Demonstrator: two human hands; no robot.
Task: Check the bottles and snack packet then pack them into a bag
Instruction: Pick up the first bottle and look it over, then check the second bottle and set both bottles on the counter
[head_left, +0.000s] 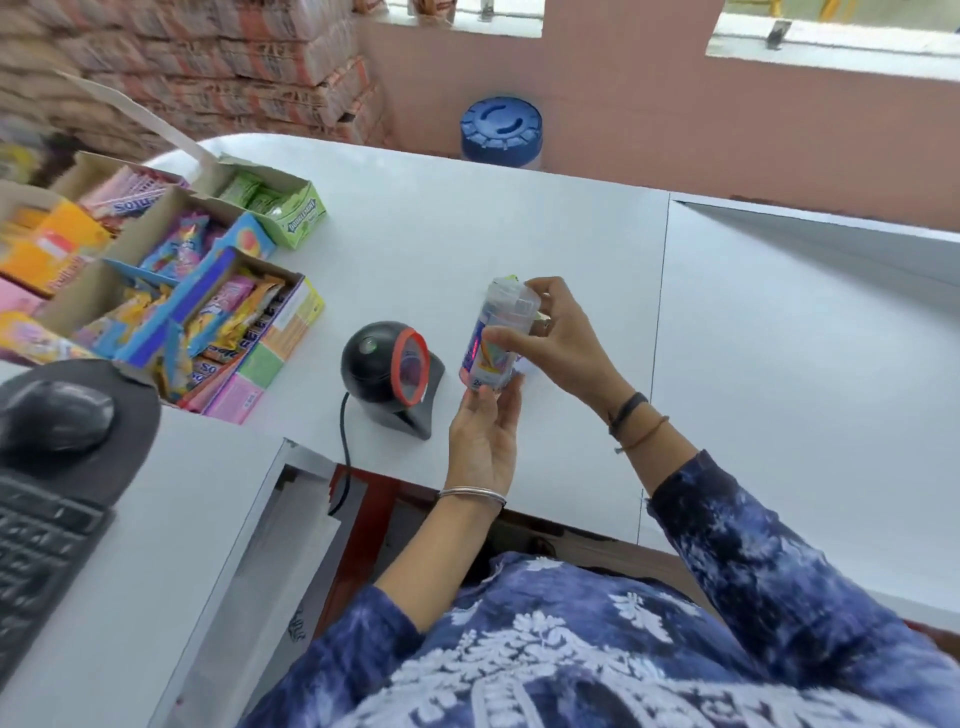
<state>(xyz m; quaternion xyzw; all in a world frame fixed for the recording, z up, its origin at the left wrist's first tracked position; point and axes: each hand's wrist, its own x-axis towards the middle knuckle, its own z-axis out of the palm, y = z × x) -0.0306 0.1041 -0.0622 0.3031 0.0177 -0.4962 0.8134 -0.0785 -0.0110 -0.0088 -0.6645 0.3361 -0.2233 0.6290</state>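
A clear plastic bottle (493, 338) with a blue, red and white label is held above the white counter (467, 234), just right of the barcode scanner (392, 371). My right hand (558, 343) grips the bottle's upper half from the right side. My left hand (485, 441) supports the bottle's base from below, palm up. Something yellow-green shows behind the bottle's top, blurred. No bag and no snack packet can be made out near my hands.
Open cardboard boxes of sweets and gum (171, 280) crowd the counter's left. A mouse (57, 415) on a dark pad and a keyboard (36, 561) sit at the near left. A blue-lidded jar (501, 132) stands at the counter's far edge. The scanner's cable (344, 441) drops off the near edge.
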